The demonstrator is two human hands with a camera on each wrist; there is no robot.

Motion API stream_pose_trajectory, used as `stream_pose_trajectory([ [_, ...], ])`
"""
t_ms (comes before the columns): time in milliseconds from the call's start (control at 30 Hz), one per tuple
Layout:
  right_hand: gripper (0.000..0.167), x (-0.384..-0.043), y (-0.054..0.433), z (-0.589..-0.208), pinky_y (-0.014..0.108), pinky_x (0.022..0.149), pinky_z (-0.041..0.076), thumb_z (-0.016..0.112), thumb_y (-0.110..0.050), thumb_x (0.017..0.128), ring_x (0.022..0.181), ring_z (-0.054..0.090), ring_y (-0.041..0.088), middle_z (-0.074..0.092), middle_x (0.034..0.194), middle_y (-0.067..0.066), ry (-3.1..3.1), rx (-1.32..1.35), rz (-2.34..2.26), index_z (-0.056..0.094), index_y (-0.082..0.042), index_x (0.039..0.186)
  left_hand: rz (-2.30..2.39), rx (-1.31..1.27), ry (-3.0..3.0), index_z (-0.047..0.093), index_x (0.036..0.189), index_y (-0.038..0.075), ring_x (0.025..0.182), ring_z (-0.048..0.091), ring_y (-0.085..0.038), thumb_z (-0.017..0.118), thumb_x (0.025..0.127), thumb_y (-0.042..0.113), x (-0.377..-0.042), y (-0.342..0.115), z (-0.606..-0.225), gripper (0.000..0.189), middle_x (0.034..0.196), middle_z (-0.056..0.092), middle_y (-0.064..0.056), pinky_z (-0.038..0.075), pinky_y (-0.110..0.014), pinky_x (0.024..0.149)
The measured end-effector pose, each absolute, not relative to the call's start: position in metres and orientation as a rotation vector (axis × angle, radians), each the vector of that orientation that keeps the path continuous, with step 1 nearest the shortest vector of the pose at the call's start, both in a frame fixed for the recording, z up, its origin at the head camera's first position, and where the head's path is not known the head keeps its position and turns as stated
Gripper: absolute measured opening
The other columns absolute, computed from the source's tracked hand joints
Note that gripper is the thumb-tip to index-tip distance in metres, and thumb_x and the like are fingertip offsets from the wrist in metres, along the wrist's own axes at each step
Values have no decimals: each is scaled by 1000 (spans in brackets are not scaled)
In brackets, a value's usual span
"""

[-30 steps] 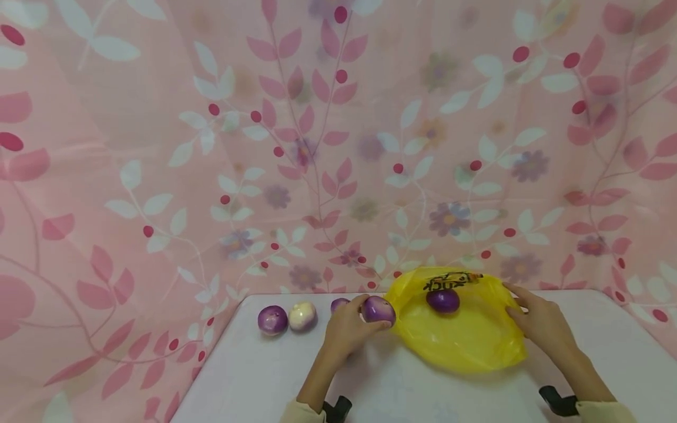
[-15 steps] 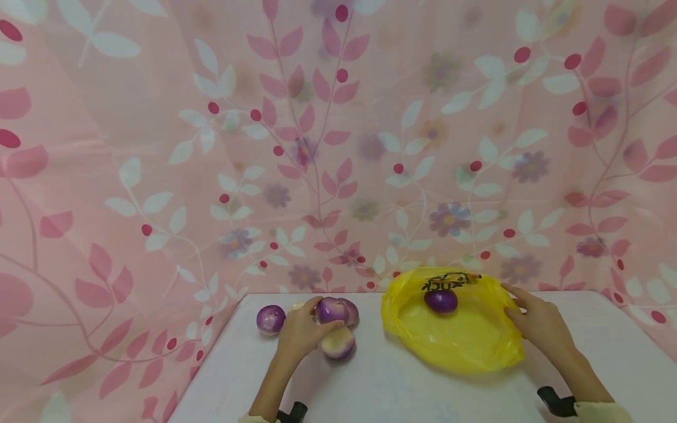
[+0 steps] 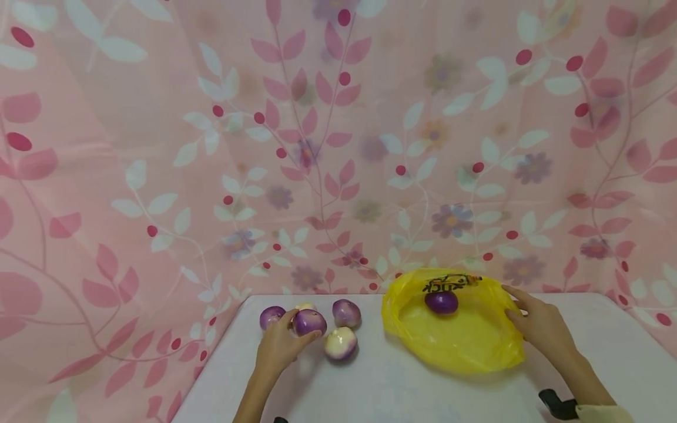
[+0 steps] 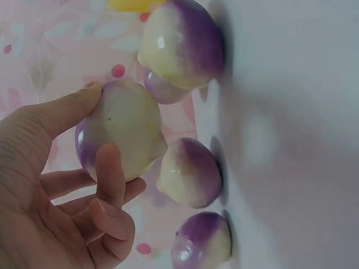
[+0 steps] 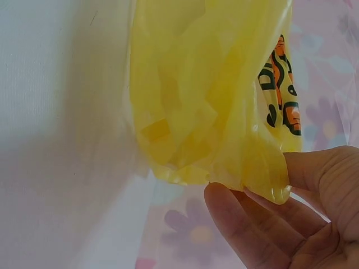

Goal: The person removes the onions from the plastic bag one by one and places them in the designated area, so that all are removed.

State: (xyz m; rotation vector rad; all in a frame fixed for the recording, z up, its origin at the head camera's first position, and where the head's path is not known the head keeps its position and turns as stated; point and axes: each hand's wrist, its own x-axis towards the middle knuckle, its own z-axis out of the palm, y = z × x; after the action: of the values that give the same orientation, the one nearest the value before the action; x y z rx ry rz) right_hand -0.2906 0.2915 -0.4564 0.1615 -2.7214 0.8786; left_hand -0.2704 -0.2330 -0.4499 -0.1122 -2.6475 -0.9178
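Left hand [image 3: 277,348] has swung a purple vegetable [image 3: 310,323] away from the yellow bag [image 3: 465,349], over to the loose ones.

A second ago it was just beside the bag's mouth, so the work now seems to centre on the loose group; the left thumb and fingers are clamped round it, above the white table [image 3: 407,390]; the right hand [image 3: 545,323] pinches the bag's edge; a bagged vegetable [image 3: 442,304] shows within the open mouth, and a front vegetable [image 3: 341,344] sits between the left hand and the bag; the vegetables are round, smooth and glossy, purple fading to cream, some with a small pointed tip; the bag is thin, crinkled, translucent plastic with dark print; a flowered pink cloth [image 3: 370,194] hangs behind.
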Motion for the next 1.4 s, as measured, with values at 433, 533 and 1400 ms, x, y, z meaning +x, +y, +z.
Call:
stream_pose_trajectory([
  [433,56,-290,294,-456,29,48,51,64,-14,93,58,65,17,59,117,37,-2720,155,887,43,2,143,-836,-32,-2719,57,130,0,38,51,-6,81,74,55,-266,-252,-473,82,97,65,-12,49,-33,53],
  [533,57,-290,294,-456,29,49,51,64,-15,93,59,65,17,59,118,37,-2722,149,885,43,1,143,-842,-15,-2740,56,132,1,39,51,-7,81,74,54,-267,-253,-477,83,98,64,-11,46,-31,51],
  [1400,57,-290,295,-460,29,49,51,64,-16,94,58,64,17,58,119,37,-2720,132,887,42,1,144,-876,-57,-2785,49,142,4,34,49,-7,78,76,56,-265,-253,-491,89,114,65,-28,45,-29,44],
])
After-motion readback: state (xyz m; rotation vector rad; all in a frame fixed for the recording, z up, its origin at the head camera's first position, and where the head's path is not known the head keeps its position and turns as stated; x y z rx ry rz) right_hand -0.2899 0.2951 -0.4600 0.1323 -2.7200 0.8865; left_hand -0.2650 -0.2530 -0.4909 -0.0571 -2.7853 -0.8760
